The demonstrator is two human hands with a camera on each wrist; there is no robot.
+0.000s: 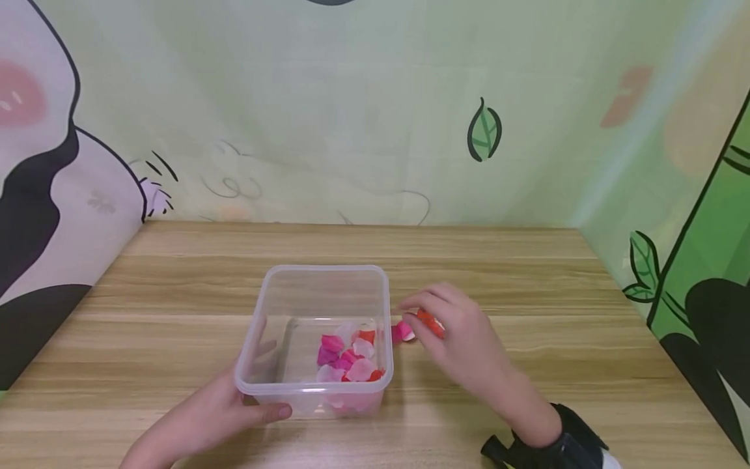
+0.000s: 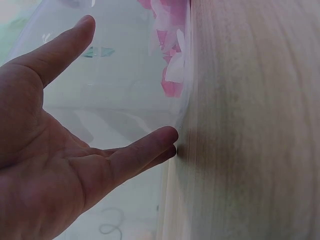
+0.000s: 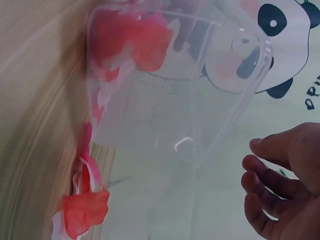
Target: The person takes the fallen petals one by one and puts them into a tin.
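Pale green cloth with cartoon prints, among them a leaf, forms the wall behind a wood-grain table. On the table's near half stands a clear box, upright and without a lid. Petals in pink, white, magenta and red lie inside it, heaped toward its right side, while the left part of its floor shows bare. More petals, pink and red, lie on the table just beside the box's right wall.

At the box's near left corner is the left hand, thumb along the front and fingers along the left side, spread wide apart and nearly straight; how firmly they touch the wall, I cannot tell. To the right of the box, the right hand hovers near the loose petals, its fingers loosely bent, a gap between thumb and fingertips, pinching nothing. A black band circles the right wrist.
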